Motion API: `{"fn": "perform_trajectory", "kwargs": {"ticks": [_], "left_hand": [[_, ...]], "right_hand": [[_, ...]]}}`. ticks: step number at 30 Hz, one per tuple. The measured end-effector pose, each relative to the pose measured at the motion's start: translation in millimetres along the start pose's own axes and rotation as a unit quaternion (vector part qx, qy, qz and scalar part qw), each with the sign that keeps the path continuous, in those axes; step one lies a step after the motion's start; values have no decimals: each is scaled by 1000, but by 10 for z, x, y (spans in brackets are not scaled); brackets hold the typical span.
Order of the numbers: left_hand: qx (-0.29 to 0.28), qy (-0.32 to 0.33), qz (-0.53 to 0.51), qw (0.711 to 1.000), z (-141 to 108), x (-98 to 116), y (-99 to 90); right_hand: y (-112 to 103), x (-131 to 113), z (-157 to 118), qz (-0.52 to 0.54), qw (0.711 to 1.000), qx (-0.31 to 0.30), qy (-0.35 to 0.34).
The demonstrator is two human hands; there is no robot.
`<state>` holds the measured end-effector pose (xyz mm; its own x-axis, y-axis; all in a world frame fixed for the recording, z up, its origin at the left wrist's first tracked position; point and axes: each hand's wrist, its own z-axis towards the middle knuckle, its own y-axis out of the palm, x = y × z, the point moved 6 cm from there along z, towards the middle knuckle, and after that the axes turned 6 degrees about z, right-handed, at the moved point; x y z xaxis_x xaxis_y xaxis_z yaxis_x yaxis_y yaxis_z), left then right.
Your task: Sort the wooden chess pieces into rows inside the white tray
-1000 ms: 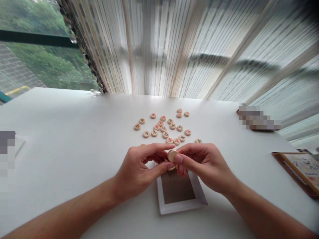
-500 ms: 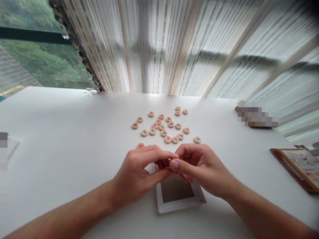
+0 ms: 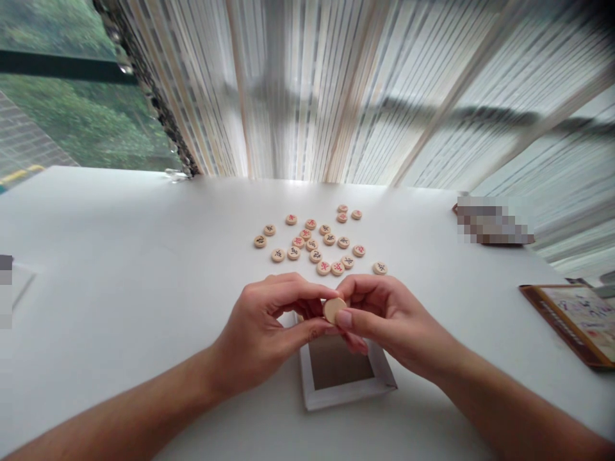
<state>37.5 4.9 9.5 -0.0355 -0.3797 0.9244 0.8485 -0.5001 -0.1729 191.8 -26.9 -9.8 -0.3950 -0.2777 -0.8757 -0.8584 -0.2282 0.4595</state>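
Note:
A round wooden Chinese chess piece (image 3: 335,311) is pinched between both my hands, its plain, unmarked face turned toward me. The fingertips of my left hand (image 3: 273,320) touch its left side and top. From the right, the thumb and fingers of my right hand (image 3: 384,314) grip it. Below the hands lies a shallow white-rimmed box (image 3: 343,394) with a dark brown bottom, its far part covered by my fingers. Just beyond, several Chinese chess pieces (image 3: 323,267) with red or black characters lie scattered on the white table (image 3: 144,275).
A brown-edged box (image 3: 571,323) with a printed cover lies at the right table edge. Farther back sits a blurred-out object (image 3: 494,221). Another pixelated pale item (image 3: 19,288) is at the far left. A striped curtain (image 3: 307,89) hangs behind the table.
The held piece has turned so its blank round face now shows, where before it was mostly hidden. A red-marked piece beside my left hand is no longer visible.

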Motion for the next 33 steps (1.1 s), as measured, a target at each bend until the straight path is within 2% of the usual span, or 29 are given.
{"fn": "perform_trajectory", "kwargs": {"ticks": [6, 22, 29, 31, 33], "left_hand": [[-8, 28, 34, 999, -7, 19, 7], [-14, -13, -1, 1000, 13, -12, 24], [7, -77, -69, 995, 0, -89, 27], [22, -64, -54, 996, 0, -91, -2], [41, -18, -4, 999, 7, -50, -50]], "right_hand": [[21, -24, -6, -20, 999, 29, 11], [9, -89, -10, -70, 997, 29, -33], [-51, -109, -7, -69, 996, 17, -61], [-55, -138, -5, -89, 993, 19, -72], [-56, -170, -10, -123, 989, 25, -82]]}}
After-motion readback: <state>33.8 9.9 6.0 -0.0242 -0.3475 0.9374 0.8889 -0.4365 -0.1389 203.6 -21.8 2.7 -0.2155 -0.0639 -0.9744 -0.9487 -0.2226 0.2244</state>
